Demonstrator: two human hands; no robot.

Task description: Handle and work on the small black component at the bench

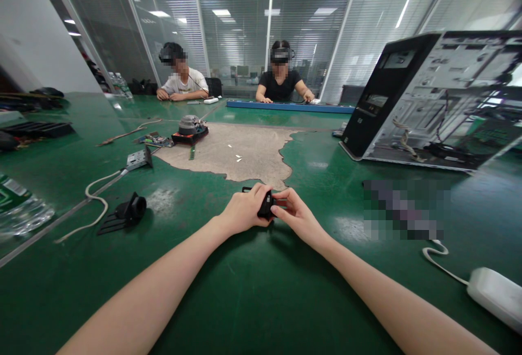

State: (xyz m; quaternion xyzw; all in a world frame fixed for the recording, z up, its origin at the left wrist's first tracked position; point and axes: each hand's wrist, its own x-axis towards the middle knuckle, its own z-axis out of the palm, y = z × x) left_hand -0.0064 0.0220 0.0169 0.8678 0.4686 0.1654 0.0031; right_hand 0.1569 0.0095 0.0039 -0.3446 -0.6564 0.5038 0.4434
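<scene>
Over the middle of the green table [244, 300], both hands meet at a small black part [266, 206] whose exact kind I cannot make out. My left hand [244, 208] wraps round it from the left, and a thin black edge shows past the knuckles. At its right side, my right hand [296, 211] has thumb and forefinger closed against it. Most of the part is hidden by the fingers. To the left lies a black plastic piece with a round end and thin prongs [129, 211], apart from both hands.
An opened computer case [387, 99] stands at the right. Left are a water bottle [24, 208], a metal bracket [138, 159] and a cable [95, 189]. Ahead is a worn bare patch [244, 148]. A white power adapter [495, 298] lies right. Two people sit across.
</scene>
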